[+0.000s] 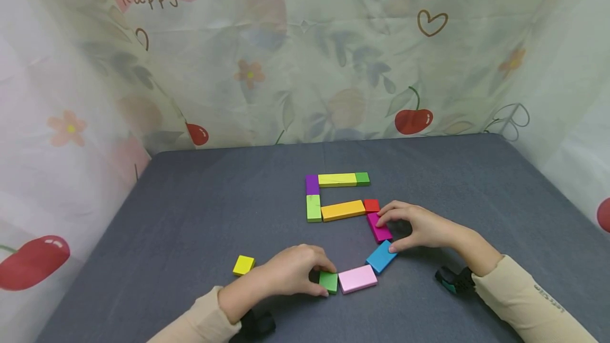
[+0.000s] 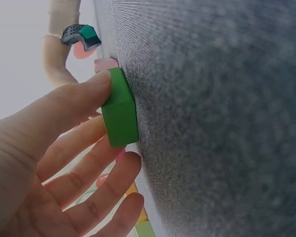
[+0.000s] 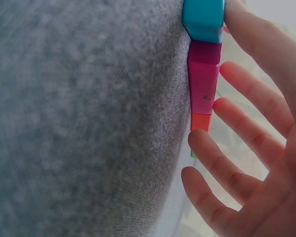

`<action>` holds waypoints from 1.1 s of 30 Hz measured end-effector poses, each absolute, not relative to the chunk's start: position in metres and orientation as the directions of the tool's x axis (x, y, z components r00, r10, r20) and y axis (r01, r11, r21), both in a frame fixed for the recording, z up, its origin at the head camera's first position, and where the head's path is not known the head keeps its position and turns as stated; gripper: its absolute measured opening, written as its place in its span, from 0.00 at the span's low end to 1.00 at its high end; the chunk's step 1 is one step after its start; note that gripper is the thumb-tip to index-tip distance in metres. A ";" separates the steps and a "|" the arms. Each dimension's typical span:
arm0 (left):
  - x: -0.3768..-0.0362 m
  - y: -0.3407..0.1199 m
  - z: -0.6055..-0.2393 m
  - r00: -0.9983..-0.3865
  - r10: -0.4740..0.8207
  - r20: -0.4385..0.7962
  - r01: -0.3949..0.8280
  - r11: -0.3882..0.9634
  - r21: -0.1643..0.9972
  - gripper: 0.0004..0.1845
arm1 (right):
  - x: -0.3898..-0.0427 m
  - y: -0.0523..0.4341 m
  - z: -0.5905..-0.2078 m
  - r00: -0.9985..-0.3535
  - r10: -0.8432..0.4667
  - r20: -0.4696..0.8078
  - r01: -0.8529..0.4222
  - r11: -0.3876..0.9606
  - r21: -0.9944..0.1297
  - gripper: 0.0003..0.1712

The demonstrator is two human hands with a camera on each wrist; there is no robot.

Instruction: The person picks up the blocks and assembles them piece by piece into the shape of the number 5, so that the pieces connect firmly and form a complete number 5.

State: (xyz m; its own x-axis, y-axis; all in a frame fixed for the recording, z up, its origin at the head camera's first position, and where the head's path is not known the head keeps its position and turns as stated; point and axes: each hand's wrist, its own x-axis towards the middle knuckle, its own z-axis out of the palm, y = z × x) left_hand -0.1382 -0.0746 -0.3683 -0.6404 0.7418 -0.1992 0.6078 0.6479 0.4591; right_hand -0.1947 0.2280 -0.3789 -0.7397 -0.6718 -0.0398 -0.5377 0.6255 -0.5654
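My left hand (image 1: 300, 270) pinches a green block (image 1: 328, 282) between thumb and fingertips at the near end of a curving row of blocks; in the left wrist view the green block (image 2: 120, 108) touches the table. My right hand (image 1: 419, 226) spans two blocks on the row's right side. Its thumb touches the blue block (image 1: 381, 256) and its fingertips rest at the magenta block (image 1: 378, 226), the fingers spread and loosely bent. Between the green and blue blocks lies a pink block (image 1: 358, 279). A red block (image 1: 371, 206) adjoins the magenta one at its far end.
The row continues with an orange block (image 1: 343, 210), a lime block (image 1: 313, 208), a purple block (image 1: 312, 184), a long yellow block (image 1: 337, 180) and a green end block (image 1: 362, 179). A yellow block (image 1: 244, 265) lies apart, left of my left hand. A dark grey cloth covers the table (image 1: 214, 195).
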 end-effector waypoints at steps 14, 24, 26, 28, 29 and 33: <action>-0.139 -0.077 -0.367 -0.625 0.757 -0.192 0.621 0.631 0.465 0.21 | -0.195 0.228 -0.377 -0.741 -0.670 -0.051 -0.530 0.629 -0.569 0.25; -0.143 -0.085 -0.365 -0.626 0.758 -0.183 0.610 0.622 0.491 0.22 | -0.195 0.229 -0.378 -0.740 -0.671 -0.047 -0.533 0.627 -0.568 0.25; -0.144 -0.090 -0.364 -0.627 0.763 -0.157 0.624 0.613 0.484 0.22 | -0.195 0.229 -0.378 -0.740 -0.671 -0.048 -0.532 0.627 -0.568 0.25; -0.145 -0.096 -0.363 -0.629 0.766 -0.136 0.634 0.606 0.480 0.22 | -0.195 0.229 -0.378 -0.740 -0.671 -0.049 -0.531 0.627 -0.569 0.25; -0.145 -0.100 -0.362 -0.628 0.766 -0.133 0.634 0.604 0.484 0.22 | -0.195 0.229 -0.379 -0.739 -0.671 -0.050 -0.531 0.627 -0.570 0.25; -0.151 -0.118 -0.357 -0.630 0.762 -0.149 0.610 0.605 0.512 0.23 | -0.196 0.229 -0.380 -0.737 -0.674 -0.047 -0.535 0.625 -0.569 0.25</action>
